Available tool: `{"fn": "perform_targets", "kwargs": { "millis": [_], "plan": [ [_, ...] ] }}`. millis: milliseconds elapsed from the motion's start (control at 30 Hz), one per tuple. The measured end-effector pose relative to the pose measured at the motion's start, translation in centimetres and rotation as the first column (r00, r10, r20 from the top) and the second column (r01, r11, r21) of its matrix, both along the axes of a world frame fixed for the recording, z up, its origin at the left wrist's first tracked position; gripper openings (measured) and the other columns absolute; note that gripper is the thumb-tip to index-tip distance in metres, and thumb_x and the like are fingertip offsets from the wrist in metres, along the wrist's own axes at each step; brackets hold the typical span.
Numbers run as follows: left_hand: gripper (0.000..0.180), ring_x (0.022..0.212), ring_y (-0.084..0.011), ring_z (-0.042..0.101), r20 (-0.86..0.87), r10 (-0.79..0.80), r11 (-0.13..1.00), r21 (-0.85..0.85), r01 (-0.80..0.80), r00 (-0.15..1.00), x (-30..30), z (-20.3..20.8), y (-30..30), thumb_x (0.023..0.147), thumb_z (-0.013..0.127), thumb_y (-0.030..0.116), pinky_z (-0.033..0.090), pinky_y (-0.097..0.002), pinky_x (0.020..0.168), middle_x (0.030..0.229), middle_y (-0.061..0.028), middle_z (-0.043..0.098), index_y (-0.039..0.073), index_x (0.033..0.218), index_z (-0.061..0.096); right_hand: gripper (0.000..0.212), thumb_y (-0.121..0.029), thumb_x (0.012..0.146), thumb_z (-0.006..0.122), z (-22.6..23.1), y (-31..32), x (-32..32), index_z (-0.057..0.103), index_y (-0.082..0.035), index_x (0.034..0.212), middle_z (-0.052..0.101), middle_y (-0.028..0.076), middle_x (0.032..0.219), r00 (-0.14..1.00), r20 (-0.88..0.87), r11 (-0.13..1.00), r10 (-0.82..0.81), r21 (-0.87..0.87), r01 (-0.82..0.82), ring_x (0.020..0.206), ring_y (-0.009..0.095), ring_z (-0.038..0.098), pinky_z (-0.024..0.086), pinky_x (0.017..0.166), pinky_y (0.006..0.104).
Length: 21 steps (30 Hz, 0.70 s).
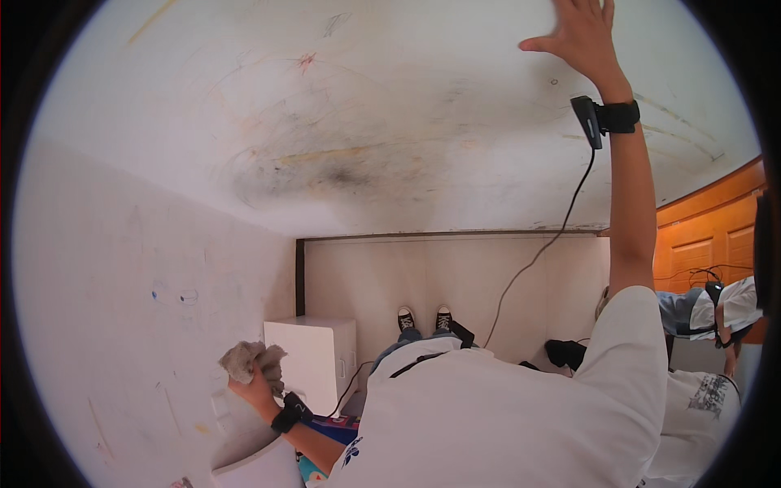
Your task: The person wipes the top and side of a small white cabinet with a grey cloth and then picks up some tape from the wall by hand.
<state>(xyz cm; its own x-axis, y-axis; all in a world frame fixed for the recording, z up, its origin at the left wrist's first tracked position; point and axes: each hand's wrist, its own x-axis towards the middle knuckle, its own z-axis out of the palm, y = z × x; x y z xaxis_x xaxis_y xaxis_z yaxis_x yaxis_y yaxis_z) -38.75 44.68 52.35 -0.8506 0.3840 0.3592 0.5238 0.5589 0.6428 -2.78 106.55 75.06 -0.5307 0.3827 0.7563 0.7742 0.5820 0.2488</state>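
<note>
A crumpled grey-brown cloth [252, 363] is bunched in my left hand [259, 394], whose fingers are closed around it. That hand is at the lower left, close to the left wall [146, 244]; whether the cloth touches the wall I cannot tell. My right arm stretches far up to the top right. There my right hand [584, 41] is spread and empty, against or very near the white wall [455, 49] in front. Its upper fingertips are cut off by the frame edge. Dark smudges [342, 175] and scribbles mark the front wall between my hands.
A small white cabinet [305, 358] stands in the left corner, beside my feet. A cable [533, 264] hangs from the black band [620, 118] on my right wrist. People [691, 415] are close by on the right, near an orange wooden door [708, 236].
</note>
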Motion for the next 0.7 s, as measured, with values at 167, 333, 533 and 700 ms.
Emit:
{"fn": "perform_targets", "kwargs": {
  "millis": [167, 333, 533, 700],
  "plan": [
    [0.028, 0.095, -0.0272, 0.069, 0.051, 0.06, 0.997, 0.035, -0.062, 0.997, 1.1, -0.8, -2.0, 0.081, 0.068, 0.003, 0.053, -0.0396, 0.087, 0.104, -0.0161, 0.072, -0.006, 0.107, 0.068, 0.135, -0.062, 0.047, 0.087, -0.2, 1.0, 0.6, 0.024, -0.019, 0.157, 0.01, 0.02, 0.164, 0.999, 0.035, 0.998, -0.042, 0.038, 0.041, 0.151, 0.042, 0.008, 0.01, 0.115, 0.0679],
    [0.03, 0.102, -0.0261, 0.067, 0.142, 0.102, 0.992, 0.057, -0.111, 0.985, 2.3, -0.8, -4.2, 0.086, 0.064, 0.005, 0.051, -0.0399, 0.092, 0.11, -0.0158, 0.07, -0.004, 0.115, 0.066, 0.138, -0.065, 0.045, 0.086, -0.4, 1.3, 0.7, 0.023, -0.015, 0.157, 0.011, 0.022, 0.163, 0.997, 0.055, 0.995, -0.05, 0.084, 0.045, 0.15, 0.045, 0.008, 0.01, 0.115, 0.069],
    [0.049, 0.112, -0.0264, 0.062, 0.45, 0.324, 0.881, 0.175, -0.438, 0.832, 2.7, -3.7, -7.6, 0.101, 0.054, 0.035, 0.049, -0.0366, 0.096, 0.123, -0.0162, 0.064, -0.007, 0.126, 0.059, 0.14, -0.058, 0.043, 0.089, -0.4, 0.1, -0.1, 0.022, -0.014, 0.157, 0.009, 0.022, 0.163, 0.999, 0.012, 0.998, -0.051, 0.038, 0.051, 0.15, 0.045, 0.008, 0.009, 0.116, 0.0676],
    [0.061, 0.122, -0.0245, 0.055, 0.734, -0.073, 0.89, 0.353, -0.289, 0.675, 3.4, -3.3, -7.7, 0.103, 0.043, 0.046, 0.04, -0.0382, 0.107, 0.135, -0.0148, 0.057, -0.002, 0.14, 0.049, 0.145, -0.056, 0.04, 0.091, 0.1, 1.2, 0.5, 0.018, -0.015, 0.159, 0.003, 0.022, 0.164, 0.996, 0.054, 0.997, -0.078, -0.012, 0.078, 0.15, 0.046, 0.0, 0.003, 0.117, 0.0658]
  ]
}}
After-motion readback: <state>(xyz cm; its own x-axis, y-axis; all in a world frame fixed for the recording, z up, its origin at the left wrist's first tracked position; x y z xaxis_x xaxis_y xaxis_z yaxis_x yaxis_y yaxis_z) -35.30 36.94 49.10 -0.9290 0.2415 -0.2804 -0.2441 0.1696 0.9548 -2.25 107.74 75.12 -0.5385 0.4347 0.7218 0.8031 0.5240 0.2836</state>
